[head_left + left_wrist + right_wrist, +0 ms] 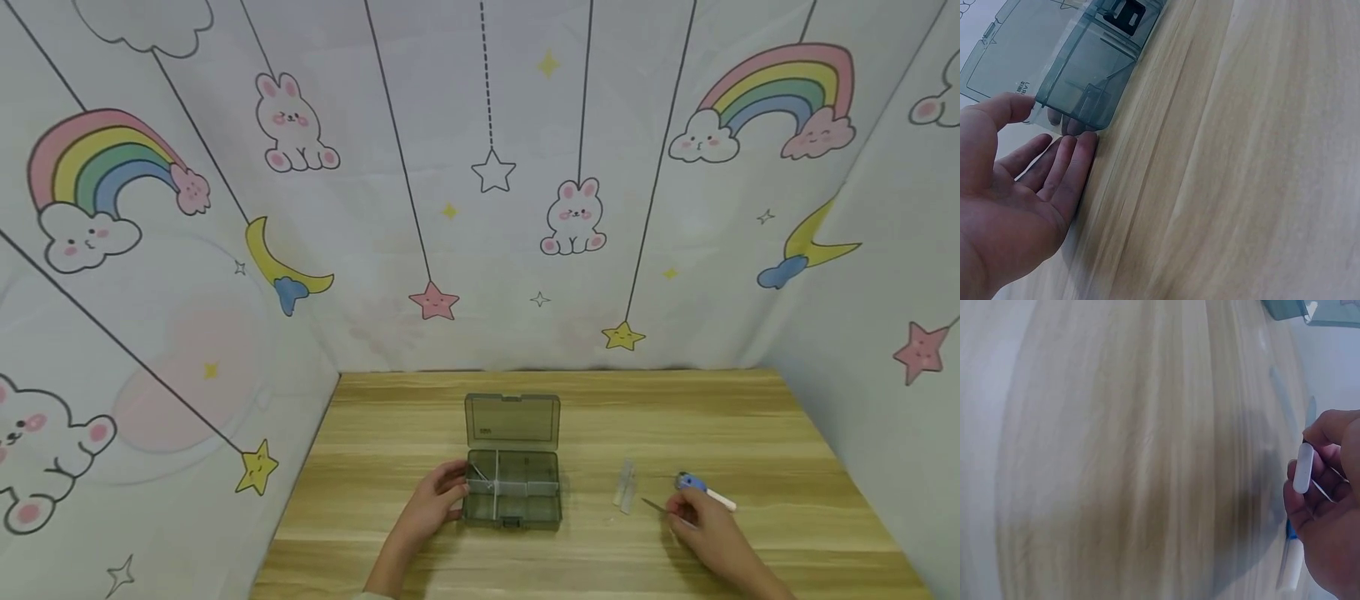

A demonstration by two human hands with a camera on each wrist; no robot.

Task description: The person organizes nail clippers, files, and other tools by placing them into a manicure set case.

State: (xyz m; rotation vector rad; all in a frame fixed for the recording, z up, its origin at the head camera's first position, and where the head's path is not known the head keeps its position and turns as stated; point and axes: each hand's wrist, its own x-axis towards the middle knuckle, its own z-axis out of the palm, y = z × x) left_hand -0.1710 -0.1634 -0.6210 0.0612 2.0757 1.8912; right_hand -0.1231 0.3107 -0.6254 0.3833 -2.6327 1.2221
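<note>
A translucent grey-green compartment box (pixel 512 508) stands on the table with its lid (pixel 512 422) raised at the back. My left hand (pixel 429 502) rests against the box's left side, thumb at the upper rim and fairly straight fingers low on the wall in the left wrist view. A thin light-coloured item (pixel 478 473) lies in the left compartment. To the right, my right hand (pixel 705 529) pinches a slim metal tool with a pointed tip (pixel 654 505); its pale rounded end (pixel 1303 469) shows in the right wrist view. Its exact kind I cannot tell.
Narrow clear plastic strips (pixel 625 487) lie between the box and my right hand. Just beyond that hand is a blue-and-white tool (pixel 692 481), partly covered by my fingers. The wood-grain table (pixel 405 417) meets a patterned cloth wall (pixel 517 333) at the back and sides.
</note>
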